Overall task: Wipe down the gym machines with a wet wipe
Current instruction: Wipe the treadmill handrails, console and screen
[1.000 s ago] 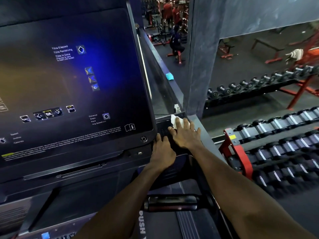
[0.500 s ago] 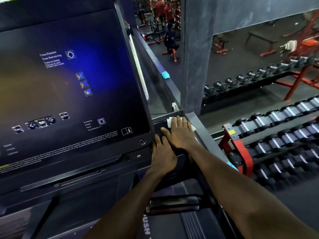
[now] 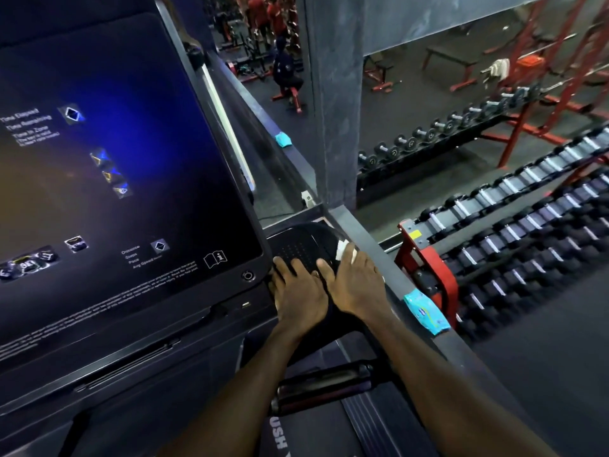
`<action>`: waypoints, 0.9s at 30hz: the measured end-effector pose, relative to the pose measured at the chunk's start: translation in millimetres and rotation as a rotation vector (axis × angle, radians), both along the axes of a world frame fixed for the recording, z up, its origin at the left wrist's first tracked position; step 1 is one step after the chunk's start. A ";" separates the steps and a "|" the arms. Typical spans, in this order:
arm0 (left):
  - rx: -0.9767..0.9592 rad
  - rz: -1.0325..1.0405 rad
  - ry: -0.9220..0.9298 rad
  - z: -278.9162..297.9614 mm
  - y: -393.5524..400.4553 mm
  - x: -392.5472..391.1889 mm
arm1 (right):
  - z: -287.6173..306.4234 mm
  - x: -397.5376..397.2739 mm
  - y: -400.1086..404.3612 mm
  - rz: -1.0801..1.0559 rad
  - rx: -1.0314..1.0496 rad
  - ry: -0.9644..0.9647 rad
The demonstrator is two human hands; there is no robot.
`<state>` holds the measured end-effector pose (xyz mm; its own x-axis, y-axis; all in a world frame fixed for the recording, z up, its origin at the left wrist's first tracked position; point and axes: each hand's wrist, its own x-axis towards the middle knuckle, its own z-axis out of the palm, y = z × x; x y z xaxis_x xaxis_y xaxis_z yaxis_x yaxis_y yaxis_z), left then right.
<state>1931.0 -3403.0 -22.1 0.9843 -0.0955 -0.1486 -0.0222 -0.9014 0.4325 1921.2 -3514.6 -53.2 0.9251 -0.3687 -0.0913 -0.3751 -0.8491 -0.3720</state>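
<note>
Dark machine, white wipe, red racks around you

Your wipe (image 3: 342, 249) shows white against the black, dot-patterned panel (image 3: 298, 249). The screen (image 3: 115, 179) is black with a blue glow and white lettering. A turquoise packet (image 3: 425, 311) lies on the grey ledge (image 3: 362, 232). The rack (image 3: 428, 268) is red, its dumbbells (image 3: 514, 225) black and silver.

left: console screen (image 3: 108, 179) rises just beside the dotted side panel (image 3: 298, 249), walling that side | right: grey ledge (image 3: 372, 245) borders the panel, blue wipe packet (image 3: 426, 311) lying on it | far: pillar (image 3: 336, 103) stands behind | on panel: left hand (image 3: 298, 293) and right hand (image 3: 354, 282) cover its near half; far half bare | below: handlebar (image 3: 324, 384) crosses
</note>
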 end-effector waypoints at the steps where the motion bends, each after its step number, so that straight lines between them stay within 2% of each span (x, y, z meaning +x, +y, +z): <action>1: 0.003 0.001 -0.003 -0.7 -0.9 0.2 | 0.2 -3.2 2.6 -0.006 -0.024 0.006; 8: 0.030 -0.040 -0.013 3.3 2.2 2.1 | 4.7 25.9 8.9 0.026 -0.072 -0.001; 11: 0.013 -0.031 -0.029 5.2 3.4 1.3 | -0.4 -1.3 8.7 0.059 -0.163 -0.005; 15: -0.025 -0.059 -0.028 6.3 5.8 -0.1 | -10.7 -53.3 9.6 -0.015 -0.252 -0.006; 22: -0.050 -0.102 0.003 14.9 12.8 -1.4 | 1.1 -46.7 14.7 -0.080 -0.261 0.050; 27: -0.064 -0.137 -0.005 14.2 17.7 -3.0 | -5.5 -102.9 18.6 -0.112 -0.300 0.009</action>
<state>1928.0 -3385.3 -7.9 0.9621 -0.2386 -0.1324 -0.1460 -0.8601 0.4887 1818.3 -3496.0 -58.7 0.8768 -0.4799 0.0295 -0.4745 -0.8737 -0.1075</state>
